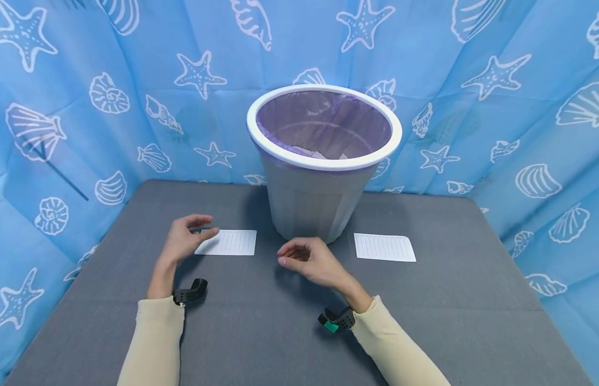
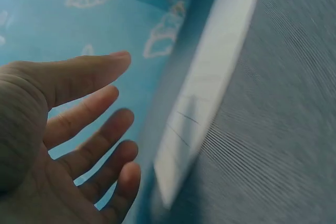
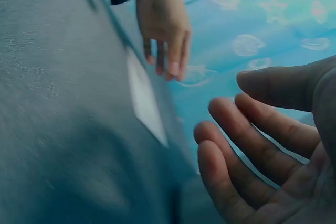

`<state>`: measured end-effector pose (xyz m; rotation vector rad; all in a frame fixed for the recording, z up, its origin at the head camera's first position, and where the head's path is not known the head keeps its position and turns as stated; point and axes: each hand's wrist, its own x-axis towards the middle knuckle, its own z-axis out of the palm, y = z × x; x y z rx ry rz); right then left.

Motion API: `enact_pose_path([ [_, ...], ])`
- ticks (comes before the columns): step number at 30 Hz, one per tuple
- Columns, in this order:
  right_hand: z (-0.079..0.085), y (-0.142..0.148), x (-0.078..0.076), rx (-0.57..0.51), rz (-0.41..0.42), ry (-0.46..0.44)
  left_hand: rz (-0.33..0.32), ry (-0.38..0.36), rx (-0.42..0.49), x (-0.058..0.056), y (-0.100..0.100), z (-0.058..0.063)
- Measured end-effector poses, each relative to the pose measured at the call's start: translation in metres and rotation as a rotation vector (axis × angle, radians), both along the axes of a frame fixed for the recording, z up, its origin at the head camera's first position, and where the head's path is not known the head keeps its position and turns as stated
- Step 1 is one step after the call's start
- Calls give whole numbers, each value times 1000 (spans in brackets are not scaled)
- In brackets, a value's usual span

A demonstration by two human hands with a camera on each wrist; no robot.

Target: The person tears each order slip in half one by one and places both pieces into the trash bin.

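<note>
Two white lined paper slips lie flat on the grey table. My left hand [image 1: 184, 238] hovers at the left end of the left slip [image 1: 234, 243], its fingers loosely bent and holding nothing. In the left wrist view, a gap separates the left fingers [image 2: 100, 124] from the slip [image 2: 210, 72]. My right hand [image 1: 313, 261] is above the table in front of the bin, between both slips, with relaxed, bare fingers [image 3: 236, 124]. The right slip [image 1: 384, 247] lies beyond it to the right, touched by neither hand.
A grey bin [image 1: 313, 198] with a white rim and purple liner stands at the table's back middle, pale scraps visible inside. Behind hangs a blue curtain [image 1: 289, 48] with shells and starfish. The grey table [image 1: 260, 332] extends toward me. Each wrist wears a black band.
</note>
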<state>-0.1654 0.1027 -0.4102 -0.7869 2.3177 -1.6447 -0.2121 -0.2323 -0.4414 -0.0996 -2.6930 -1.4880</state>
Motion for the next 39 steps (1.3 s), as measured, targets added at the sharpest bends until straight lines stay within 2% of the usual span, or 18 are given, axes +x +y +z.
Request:
enact_pose_path([
  [7,-23,-43,-11,56,-12,11,1,-61,-55,-6,-4,-18],
  [13,-35,-81,-25,121,-74,28,-41,-93,-78,-8,-5,-20],
  [17,-40,-97,-32,180,-129,50,-38,-107,-97,-7,-4,-23],
  [29,-52,-128,-53,465,-265,151,-23,-103,-143,-7,0,-22],
  [34,-53,-131,-52,480,-300,161,-26,-113,-145,-8,2,-19],
  [39,-51,-130,-51,448,-322,144,-50,-127,-128,-8,3,-17],
])
